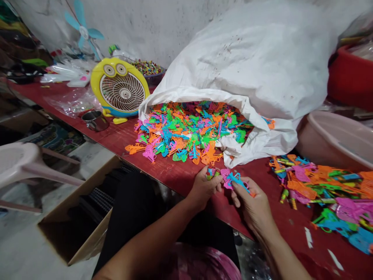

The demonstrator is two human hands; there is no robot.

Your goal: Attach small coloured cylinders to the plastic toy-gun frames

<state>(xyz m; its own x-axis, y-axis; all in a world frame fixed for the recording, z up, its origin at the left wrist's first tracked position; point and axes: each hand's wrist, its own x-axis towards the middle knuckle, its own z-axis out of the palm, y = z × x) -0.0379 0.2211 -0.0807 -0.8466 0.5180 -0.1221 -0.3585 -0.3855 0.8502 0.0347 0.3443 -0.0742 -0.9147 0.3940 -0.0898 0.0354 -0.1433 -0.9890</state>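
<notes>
My left hand [205,186] is closed around several small multicoloured tubes [210,173], which stick out above its thumb and fingers. Close beside it, my right hand [253,200] pinches a few flat plastic toy pieces: a blue one [238,180], a pink one with a mesh end [225,178] and a bit of orange near the palm. The pink mesh reaches almost to the left fingertips; whether they touch it I cannot tell. Beyond both hands, a heap of similar bright plastic toy pieces [177,134] spills from the mouth of a big white sack [247,58].
More toy pieces and tubes [326,186] lie at the right, before a pink basin [323,136]. A yellow fan [97,83] and metal mug [95,121] stand left on the red table [122,136]. Below are an open carton [61,237] and a plastic stool [21,159].
</notes>
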